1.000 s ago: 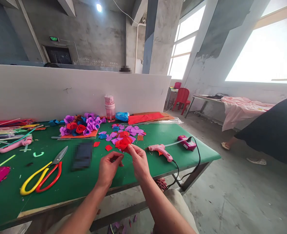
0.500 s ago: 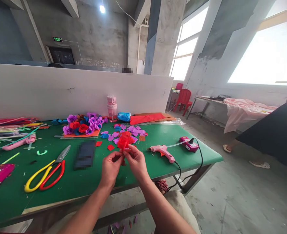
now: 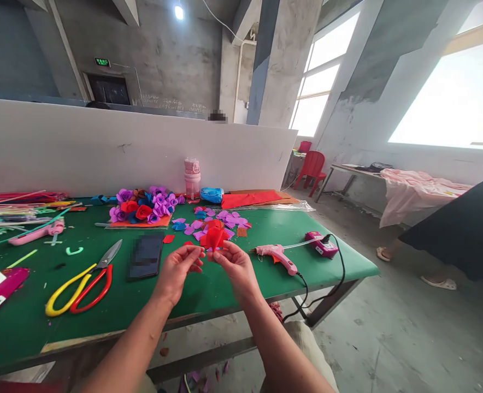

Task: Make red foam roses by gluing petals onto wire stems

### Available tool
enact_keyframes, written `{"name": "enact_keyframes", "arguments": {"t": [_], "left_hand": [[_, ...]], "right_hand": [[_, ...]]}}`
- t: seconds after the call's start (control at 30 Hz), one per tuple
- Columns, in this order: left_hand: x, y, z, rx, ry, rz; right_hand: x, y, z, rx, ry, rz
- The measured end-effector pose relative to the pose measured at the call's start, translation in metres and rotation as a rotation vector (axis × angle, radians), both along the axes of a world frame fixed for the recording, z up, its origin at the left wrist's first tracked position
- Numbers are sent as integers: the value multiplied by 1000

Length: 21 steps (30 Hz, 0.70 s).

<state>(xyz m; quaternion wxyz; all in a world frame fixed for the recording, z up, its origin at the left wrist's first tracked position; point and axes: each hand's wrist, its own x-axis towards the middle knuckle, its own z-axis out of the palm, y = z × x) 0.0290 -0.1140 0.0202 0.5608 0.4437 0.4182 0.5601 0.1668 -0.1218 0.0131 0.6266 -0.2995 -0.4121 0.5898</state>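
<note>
Flower (image 3: 216,237) pinched low by right hand (image 3: 233,263), presumably against crushing; left hand (image 3: 179,268) pinched, contents unclear; gun (image 3: 277,256) laid toward surface's (image 3: 321,271) right edge.

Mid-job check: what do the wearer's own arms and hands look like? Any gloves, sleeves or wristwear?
The left hand and right hand are ungloved. Both forearms are bare as far as they show, with no sleeve, watch or bracelet visible.

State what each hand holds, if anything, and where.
The right hand pinches a red flower at its base; whether the left hand holds anything cannot be told.
</note>
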Motion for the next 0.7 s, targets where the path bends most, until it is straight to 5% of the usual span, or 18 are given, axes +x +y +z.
{"name": "enact_keyframes", "arguments": {"t": [0.23,0.7], "left_hand": [[-23,8,10,-93,-166,-82],[-33,1,23,-21,27,-103]], "right_hand": [[-3,-13,3,-60,-51,293],[-5,-14,-1,-99,-179,414]]}}
